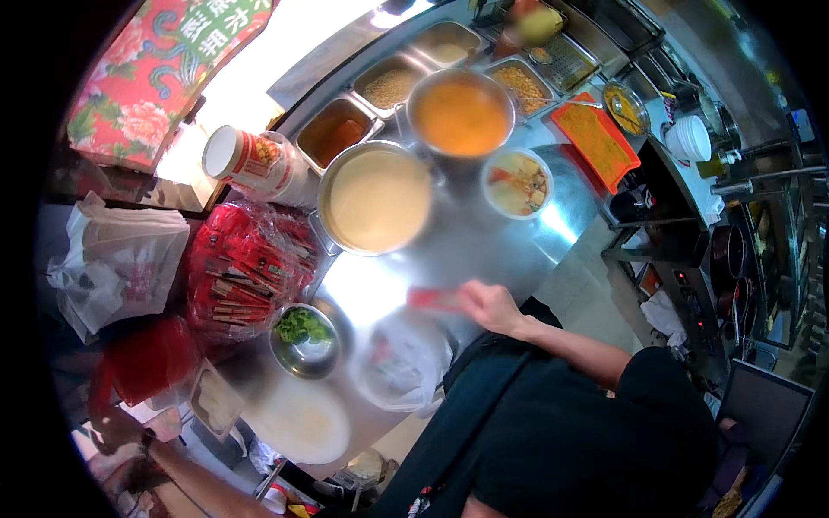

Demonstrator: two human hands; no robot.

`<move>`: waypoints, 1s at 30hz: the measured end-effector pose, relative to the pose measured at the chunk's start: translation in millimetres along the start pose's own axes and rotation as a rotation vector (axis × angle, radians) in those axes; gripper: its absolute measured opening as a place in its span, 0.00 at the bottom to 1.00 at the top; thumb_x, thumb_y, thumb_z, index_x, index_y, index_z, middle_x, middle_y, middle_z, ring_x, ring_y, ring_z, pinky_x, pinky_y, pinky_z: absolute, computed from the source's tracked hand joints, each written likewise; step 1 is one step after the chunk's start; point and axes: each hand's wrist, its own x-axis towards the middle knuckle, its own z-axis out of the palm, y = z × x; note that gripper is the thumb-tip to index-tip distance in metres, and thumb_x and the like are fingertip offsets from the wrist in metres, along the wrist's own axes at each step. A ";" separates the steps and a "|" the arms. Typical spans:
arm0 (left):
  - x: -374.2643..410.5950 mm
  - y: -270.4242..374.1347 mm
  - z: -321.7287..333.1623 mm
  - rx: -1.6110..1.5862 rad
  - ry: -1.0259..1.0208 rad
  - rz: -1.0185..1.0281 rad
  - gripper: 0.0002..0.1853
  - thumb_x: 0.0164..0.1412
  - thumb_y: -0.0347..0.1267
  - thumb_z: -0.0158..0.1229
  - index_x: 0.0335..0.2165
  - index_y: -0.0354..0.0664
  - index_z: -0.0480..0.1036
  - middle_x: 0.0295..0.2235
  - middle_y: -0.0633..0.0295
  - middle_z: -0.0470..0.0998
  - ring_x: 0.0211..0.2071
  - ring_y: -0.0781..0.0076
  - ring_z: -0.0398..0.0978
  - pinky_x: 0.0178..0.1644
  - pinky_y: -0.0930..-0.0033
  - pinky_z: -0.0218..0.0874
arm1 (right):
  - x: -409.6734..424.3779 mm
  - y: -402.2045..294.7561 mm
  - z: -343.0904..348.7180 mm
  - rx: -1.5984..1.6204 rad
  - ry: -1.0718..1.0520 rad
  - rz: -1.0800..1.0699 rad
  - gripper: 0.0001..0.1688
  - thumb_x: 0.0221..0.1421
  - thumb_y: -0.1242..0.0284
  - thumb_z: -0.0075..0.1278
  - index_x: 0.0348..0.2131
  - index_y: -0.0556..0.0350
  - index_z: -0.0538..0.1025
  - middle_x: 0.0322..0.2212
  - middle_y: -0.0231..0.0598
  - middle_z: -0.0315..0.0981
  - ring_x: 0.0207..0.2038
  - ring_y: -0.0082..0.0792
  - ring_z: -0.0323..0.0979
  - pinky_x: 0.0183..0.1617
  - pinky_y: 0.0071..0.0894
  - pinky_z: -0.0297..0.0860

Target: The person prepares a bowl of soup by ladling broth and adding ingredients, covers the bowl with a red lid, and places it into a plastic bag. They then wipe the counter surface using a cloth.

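My right hand (490,309) is closed around a small red item (432,298), blurred by motion, above the steel counter. Below it lies a white translucent plastic bag (400,366) with something wrapped inside. At the far lower left, my left hand (122,428) grips a strip of a blurred red plastic item (150,362); its exact kind cannot be told. Between the hands stands a steel bowl (309,362) with green leaves (303,325). Beyond it sits a clear bag of red-wrapped chopsticks (249,291).
Pots of pale soup (375,197) and orange soup (462,113) stand on the steel counter (466,239), near a tub of soup (517,184). An orange tray (596,142) is at right. White bags (126,252), a large jar (249,162) and a white round board (298,421) occupy the left.
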 end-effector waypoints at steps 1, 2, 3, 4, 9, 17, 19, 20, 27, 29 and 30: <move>-5.1 20.1 -26.1 -0.003 0.030 0.015 0.10 0.61 0.34 0.51 0.36 0.37 0.69 0.35 0.51 0.69 0.39 0.53 0.67 0.43 0.53 0.59 | 0.5 1.2 -2.1 0.053 -0.058 0.012 0.10 0.56 0.69 0.52 0.36 0.56 0.75 0.22 0.42 0.76 0.24 0.39 0.76 0.27 0.36 0.70; -12.6 43.7 -57.6 -0.006 0.060 0.030 0.08 0.60 0.32 0.51 0.34 0.37 0.70 0.32 0.53 0.72 0.37 0.55 0.70 0.40 0.55 0.61 | 5.4 2.3 -7.1 0.106 -0.117 0.021 0.11 0.57 0.69 0.51 0.37 0.57 0.75 0.23 0.42 0.76 0.25 0.37 0.76 0.27 0.34 0.70; -18.7 69.2 -91.8 -0.083 0.036 0.031 0.10 0.61 0.34 0.51 0.35 0.38 0.69 0.34 0.53 0.72 0.38 0.55 0.70 0.43 0.54 0.61 | 6.8 1.6 -10.5 0.168 -0.182 0.034 0.12 0.59 0.69 0.50 0.39 0.57 0.75 0.25 0.42 0.77 0.26 0.35 0.76 0.27 0.33 0.70; -31.0 110.9 -137.9 -0.240 0.012 0.025 0.12 0.62 0.36 0.51 0.37 0.38 0.69 0.35 0.53 0.72 0.40 0.54 0.70 0.45 0.53 0.61 | 8.4 -3.9 -8.0 0.343 -0.212 0.058 0.14 0.61 0.68 0.48 0.42 0.58 0.74 0.27 0.42 0.76 0.27 0.33 0.76 0.26 0.30 0.70; -79.6 362.2 -356.6 -1.233 -0.416 -0.492 0.08 0.61 0.35 0.49 0.30 0.43 0.68 0.43 0.54 0.68 0.45 0.58 0.69 0.49 0.56 0.63 | 13.7 -7.3 -26.7 0.961 -0.457 0.352 0.23 0.66 0.62 0.41 0.53 0.59 0.68 0.42 0.42 0.73 0.36 0.28 0.74 0.27 0.20 0.69; -74.6 532.1 -498.3 -1.758 -0.947 -1.289 0.10 0.61 0.25 0.54 0.42 0.38 0.68 0.47 0.52 0.67 0.42 0.68 0.71 0.46 0.71 0.63 | 7.0 96.3 -137.8 0.758 -0.160 0.449 0.11 0.59 0.73 0.50 0.41 0.61 0.74 0.27 0.34 0.74 0.20 0.20 0.67 0.23 0.21 0.65; -61.4 558.2 -498.8 -1.621 -1.244 -1.210 0.15 0.67 0.27 0.47 0.49 0.33 0.67 0.41 0.55 0.74 0.39 0.74 0.72 0.44 0.75 0.64 | 22.7 124.7 -158.8 0.709 -0.044 0.344 0.10 0.59 0.74 0.51 0.40 0.62 0.75 0.26 0.34 0.74 0.21 0.20 0.68 0.23 0.21 0.66; -61.1 575.6 -500.1 -1.595 -1.339 -1.181 0.15 0.67 0.28 0.47 0.49 0.32 0.67 0.39 0.57 0.74 0.38 0.75 0.72 0.43 0.74 0.65 | 28.1 138.5 -174.0 0.677 -0.055 0.340 0.10 0.59 0.74 0.51 0.40 0.62 0.74 0.26 0.33 0.74 0.23 0.19 0.69 0.25 0.21 0.67; -66.1 720.2 -458.6 -1.549 -1.331 -1.116 0.13 0.62 0.30 0.54 0.42 0.31 0.75 0.34 0.56 0.78 0.35 0.72 0.74 0.39 0.71 0.66 | 120.6 235.9 -212.1 0.361 0.075 0.307 0.11 0.56 0.71 0.54 0.33 0.64 0.77 0.25 0.39 0.77 0.26 0.26 0.74 0.29 0.26 0.69; -59.7 737.5 -457.3 -1.438 -1.287 -1.070 0.12 0.59 0.30 0.56 0.39 0.32 0.77 0.34 0.53 0.79 0.37 0.68 0.75 0.42 0.68 0.66 | 142.3 252.0 -215.8 0.289 0.045 0.242 0.12 0.58 0.70 0.54 0.32 0.64 0.75 0.23 0.38 0.76 0.23 0.24 0.72 0.25 0.22 0.67; -53.7 743.7 -454.8 -1.365 -1.277 -1.033 0.12 0.58 0.29 0.57 0.38 0.32 0.78 0.34 0.52 0.79 0.37 0.65 0.75 0.43 0.66 0.66 | 151.3 253.8 -218.7 0.252 0.032 0.228 0.12 0.57 0.69 0.54 0.31 0.63 0.75 0.22 0.37 0.76 0.23 0.24 0.72 0.24 0.23 0.67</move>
